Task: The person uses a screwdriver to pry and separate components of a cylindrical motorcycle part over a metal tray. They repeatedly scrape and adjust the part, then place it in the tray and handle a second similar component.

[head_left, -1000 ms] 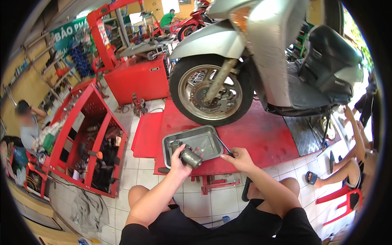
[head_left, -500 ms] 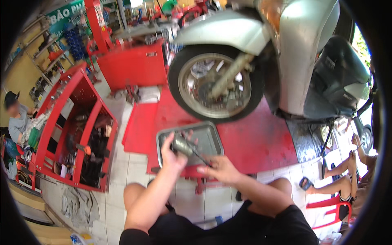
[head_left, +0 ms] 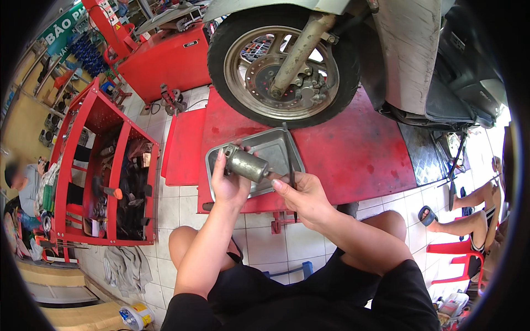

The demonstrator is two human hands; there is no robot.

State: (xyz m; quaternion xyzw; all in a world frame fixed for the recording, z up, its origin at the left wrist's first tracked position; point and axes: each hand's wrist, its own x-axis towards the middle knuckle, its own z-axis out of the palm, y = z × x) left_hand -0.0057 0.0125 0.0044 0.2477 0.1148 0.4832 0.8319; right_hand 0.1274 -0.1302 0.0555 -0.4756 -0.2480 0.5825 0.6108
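Note:
My left hand (head_left: pixel 229 187) is closed round a scuffed, cylindrical metal part (head_left: pixel 248 165) with a fitting at one end, held over a grey rectangular tray (head_left: pixel 259 136). My right hand (head_left: pixel 306 201) grips a long, thin dark rod-like tool (head_left: pixel 286 143), standing nearly upright in the picture, beside the cylinder's right end; whether the fingertips touch the cylinder is unclear. The tray rests on a red lift platform (head_left: pixel 364 165), just in front of the silver scooter's front wheel (head_left: pixel 337 110), whose rim, brake disc and fork are in view.
A red parts cart (head_left: pixel 72 149) with tools stands at left, a person (head_left: pixel 27 187) beside it. A red machine (head_left: pixel 152 66) is behind. At right, a seated person's bare legs (head_left: pixel 461 223) and red plastic chair (head_left: pixel 452 251) show. A grey cloth (head_left: pixel 124 270) lies on the tiles.
The view has tilted further down. My hands with the cylinder have risen in the picture, and the tool in my right hand has swung from slanting to nearly upright.

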